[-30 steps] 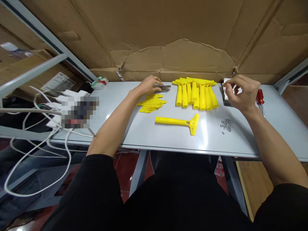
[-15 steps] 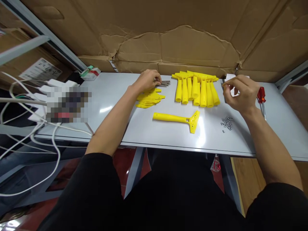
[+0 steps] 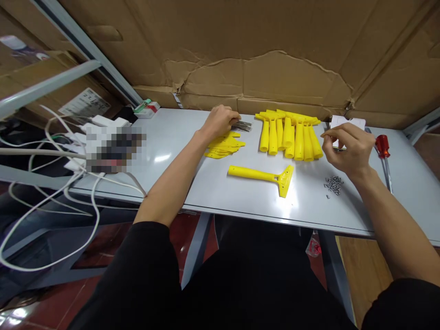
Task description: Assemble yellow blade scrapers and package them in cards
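My left hand point(image 3: 222, 121) reaches to the back of the table, fingers bent and closed on the near end of the thin metal blades point(image 3: 244, 125). Just below it lies a pile of flat yellow plastic pieces point(image 3: 225, 146). My right hand point(image 3: 352, 146) hovers at the right, thumb and forefinger pinched together; whatever they hold is too small to make out. Behind that hand is a white box point(image 3: 355, 123). One yellow scraper handle point(image 3: 252, 173) lies alone in front, its wide head to the right. Several more yellow scraper handles point(image 3: 290, 135) are bunched between my hands.
Small screws point(image 3: 333, 185) lie heaped at the right front. A red-handled screwdriver point(image 3: 383, 149) rests farther right. White cables point(image 3: 96, 206) and power strips crowd the left end, near a small green-and-white box point(image 3: 147, 109). Cardboard point(image 3: 261, 27) walls the back.
The view has shifted, so the whole table appears farther right and slightly lower. My left hand stays at the blades and my right hand stays pinched near the white box.
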Motion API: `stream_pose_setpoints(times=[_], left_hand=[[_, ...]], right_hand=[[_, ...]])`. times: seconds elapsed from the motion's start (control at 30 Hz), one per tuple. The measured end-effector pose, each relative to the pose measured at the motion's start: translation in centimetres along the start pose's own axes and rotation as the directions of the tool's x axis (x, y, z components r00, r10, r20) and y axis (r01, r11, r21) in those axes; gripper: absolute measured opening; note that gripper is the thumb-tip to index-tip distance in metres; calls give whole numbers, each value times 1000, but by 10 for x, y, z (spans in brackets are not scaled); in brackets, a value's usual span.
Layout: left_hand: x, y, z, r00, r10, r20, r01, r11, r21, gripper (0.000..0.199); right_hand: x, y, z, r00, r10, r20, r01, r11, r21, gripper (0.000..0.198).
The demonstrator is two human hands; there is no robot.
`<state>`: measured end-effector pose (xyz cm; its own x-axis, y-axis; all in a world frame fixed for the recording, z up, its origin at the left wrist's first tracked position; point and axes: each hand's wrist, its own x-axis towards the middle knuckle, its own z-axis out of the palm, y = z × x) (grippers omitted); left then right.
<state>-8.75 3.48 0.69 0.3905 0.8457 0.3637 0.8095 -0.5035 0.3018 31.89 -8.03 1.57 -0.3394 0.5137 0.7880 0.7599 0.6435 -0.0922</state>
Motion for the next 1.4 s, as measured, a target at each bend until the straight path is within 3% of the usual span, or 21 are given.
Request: stream_pose_setpoints(times=[0.1, 0.17, 0.2, 0.3, 0.4, 0.47, 0.6, 0.77, 0.93, 1.4], left_hand=[[-4, 21, -7, 991, 17, -133, -27, 997, -73, 25], [-11, 48, -10, 964, -31, -263, -46, 958, -283, 23], [-16, 64, -11, 961, -45, -273, -69, 916, -394, 24], [-33, 114, -9, 984, -16, -180, -112, 726, -679, 34], [-50, 150, -5, 998, -11, -68, -48, 585, -810, 40], [-59, 163, -3, 1000, -5, -16, -11, 524, -852, 37], [-67, 170, 0, 996, 15, 88, 69, 483, -873, 31], [-66, 169, -1, 995, -6, 101, 83, 620, -780, 15], [-67, 174, -7, 983, -37, 180, 173, 519, -837, 19], [-71, 177, -2, 987, -43, 157, 158, 479, -863, 25]], right_hand=[[4, -16, 0, 992, 125, -21, -122, 988, 98, 17], [5, -29, 3, 970, 241, -7, -233, 945, 231, 20], [6, -35, 5, 955, 296, 31, -291, 907, 304, 20], [6, -51, 11, 884, 404, 236, -461, 664, 589, 35], [5, -63, 15, 830, 372, 415, -541, 358, 761, 48], [5, -69, 14, 823, 347, 449, -545, 262, 796, 41], [7, -78, 9, 818, 379, 432, -541, 255, 801, 33], [4, -86, 5, 818, 439, 370, -524, 307, 794, 28], [1, -94, 2, 821, 419, 387, -517, 260, 816, 21], [2, -97, 0, 792, 292, 536, -590, 145, 794, 26]])
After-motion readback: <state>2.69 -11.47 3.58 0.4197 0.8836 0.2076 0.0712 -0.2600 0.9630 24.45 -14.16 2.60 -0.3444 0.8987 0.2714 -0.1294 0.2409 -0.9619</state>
